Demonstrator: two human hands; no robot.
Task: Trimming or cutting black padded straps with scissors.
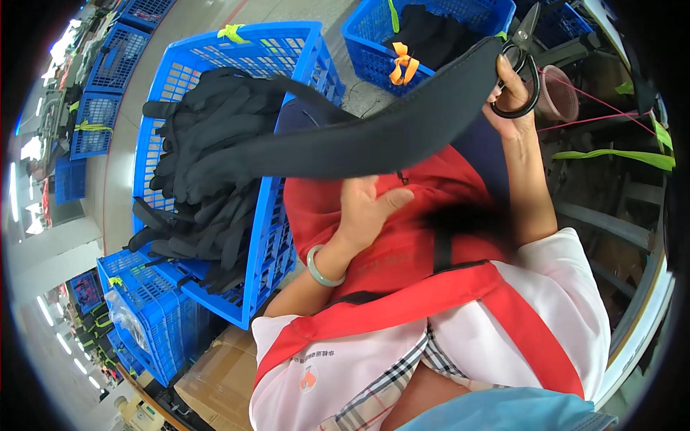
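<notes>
My right hand [512, 108] is raised at the upper right, gripping one end of a long black padded strap [374, 136] together with a pair of black-handled scissors [521, 65]. The strap arcs left and down toward the blue basket. My left hand [366, 208] lies open, palm up, over my red apron [402, 251], just under the strap and not clearly touching it. A pale green bangle [320, 267] circles that wrist. A blurred black piece [467, 215] hangs near my right forearm.
A big blue plastic basket [277, 215] at my left is heaped with black straps [208, 158]. Another blue basket [374, 50] ahead holds black pieces and an orange tie. More blue crates [154, 316] and a cardboard box [215, 381] stand lower left. Pink thread [596, 118] runs at the right.
</notes>
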